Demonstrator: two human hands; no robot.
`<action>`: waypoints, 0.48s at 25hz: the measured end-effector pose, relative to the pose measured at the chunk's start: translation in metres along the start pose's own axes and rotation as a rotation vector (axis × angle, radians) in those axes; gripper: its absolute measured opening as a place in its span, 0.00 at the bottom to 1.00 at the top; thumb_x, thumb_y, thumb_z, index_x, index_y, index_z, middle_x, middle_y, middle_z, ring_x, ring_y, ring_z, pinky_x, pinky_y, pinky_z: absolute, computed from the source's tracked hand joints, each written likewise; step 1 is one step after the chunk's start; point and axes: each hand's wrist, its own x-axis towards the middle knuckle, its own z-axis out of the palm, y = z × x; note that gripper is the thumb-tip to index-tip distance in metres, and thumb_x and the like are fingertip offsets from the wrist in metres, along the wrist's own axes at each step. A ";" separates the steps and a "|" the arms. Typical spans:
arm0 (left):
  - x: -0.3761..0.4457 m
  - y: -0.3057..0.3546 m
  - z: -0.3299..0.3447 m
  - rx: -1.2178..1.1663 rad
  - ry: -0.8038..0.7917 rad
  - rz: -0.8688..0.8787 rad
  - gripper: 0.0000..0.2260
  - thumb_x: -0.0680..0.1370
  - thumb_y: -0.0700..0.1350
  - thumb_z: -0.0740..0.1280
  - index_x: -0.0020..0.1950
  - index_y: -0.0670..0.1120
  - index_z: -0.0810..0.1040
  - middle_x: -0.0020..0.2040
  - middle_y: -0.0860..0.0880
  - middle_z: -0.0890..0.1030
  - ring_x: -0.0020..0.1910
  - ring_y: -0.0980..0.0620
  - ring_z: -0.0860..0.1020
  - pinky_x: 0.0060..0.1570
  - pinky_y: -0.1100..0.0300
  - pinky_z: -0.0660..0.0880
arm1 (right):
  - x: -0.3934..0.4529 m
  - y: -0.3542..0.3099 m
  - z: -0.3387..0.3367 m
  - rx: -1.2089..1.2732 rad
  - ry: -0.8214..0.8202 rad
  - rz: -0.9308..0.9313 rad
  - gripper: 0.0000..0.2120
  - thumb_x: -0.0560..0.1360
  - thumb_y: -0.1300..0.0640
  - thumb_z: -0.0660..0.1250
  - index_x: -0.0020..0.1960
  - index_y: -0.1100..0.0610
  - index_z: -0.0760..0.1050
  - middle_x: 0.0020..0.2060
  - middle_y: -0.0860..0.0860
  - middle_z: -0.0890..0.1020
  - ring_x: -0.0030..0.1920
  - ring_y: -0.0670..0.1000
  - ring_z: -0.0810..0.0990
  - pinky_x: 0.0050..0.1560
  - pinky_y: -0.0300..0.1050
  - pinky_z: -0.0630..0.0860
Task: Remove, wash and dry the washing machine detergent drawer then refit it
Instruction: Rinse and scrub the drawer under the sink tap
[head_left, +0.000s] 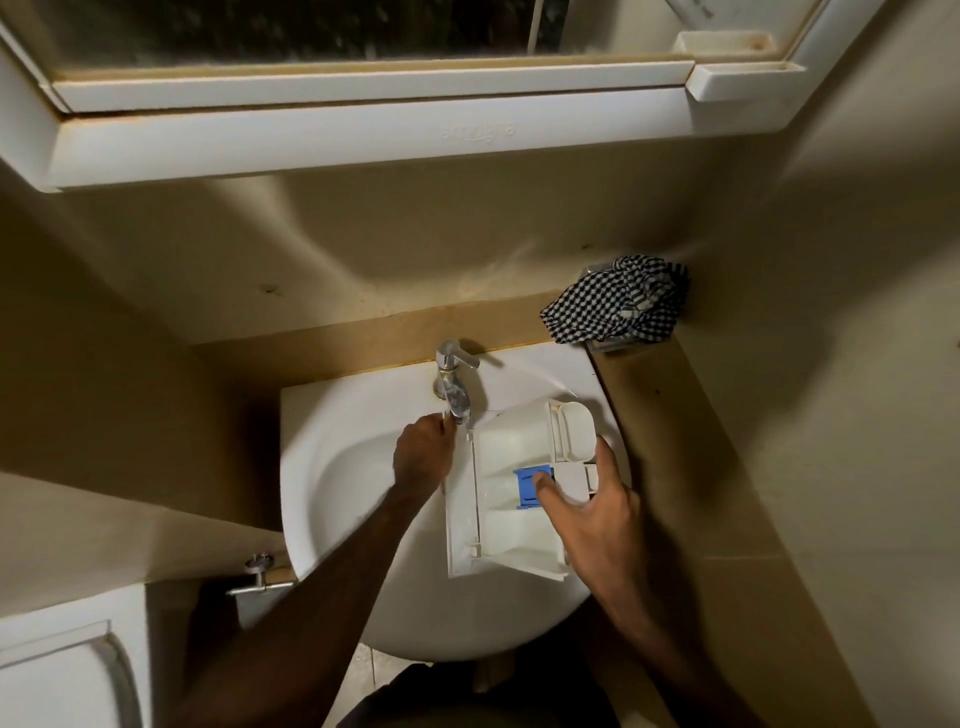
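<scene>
Trouble looked likeliest at the basin's right edge. The detergent drawer (511, 486) lay across the sink (332, 499), overhanging the rim, steadied only by the right hand (597, 501), whose grip was loose: thumb on the blue insert (527, 486), fingers spread over the back compartments. The left hand (422, 453) pinched the tap (456, 387) spout; water, if running, I could not tell. A sudden jet might splash outward or nudge the wet plastic off. The checked cloth (618, 301) sat well apart.
</scene>
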 end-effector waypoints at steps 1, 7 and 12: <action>0.002 -0.001 0.001 0.007 0.001 -0.003 0.19 0.86 0.51 0.57 0.39 0.45 0.74 0.39 0.42 0.81 0.38 0.45 0.75 0.39 0.57 0.66 | 0.000 -0.001 0.001 -0.002 0.002 -0.007 0.38 0.66 0.33 0.73 0.73 0.41 0.68 0.55 0.38 0.82 0.55 0.45 0.83 0.52 0.53 0.86; 0.005 -0.025 0.009 -0.245 -0.238 -0.067 0.16 0.77 0.58 0.65 0.50 0.45 0.77 0.44 0.43 0.82 0.48 0.38 0.83 0.46 0.41 0.82 | 0.002 -0.002 0.007 -0.069 -0.007 -0.001 0.35 0.70 0.42 0.76 0.72 0.46 0.65 0.54 0.39 0.79 0.53 0.46 0.80 0.55 0.49 0.83; -0.010 -0.016 0.011 -0.116 -0.040 -0.001 0.14 0.84 0.51 0.64 0.49 0.40 0.79 0.44 0.40 0.83 0.45 0.39 0.81 0.45 0.50 0.75 | 0.014 -0.025 0.016 -0.107 -0.026 0.109 0.43 0.63 0.28 0.71 0.71 0.48 0.66 0.62 0.48 0.81 0.62 0.56 0.80 0.61 0.56 0.79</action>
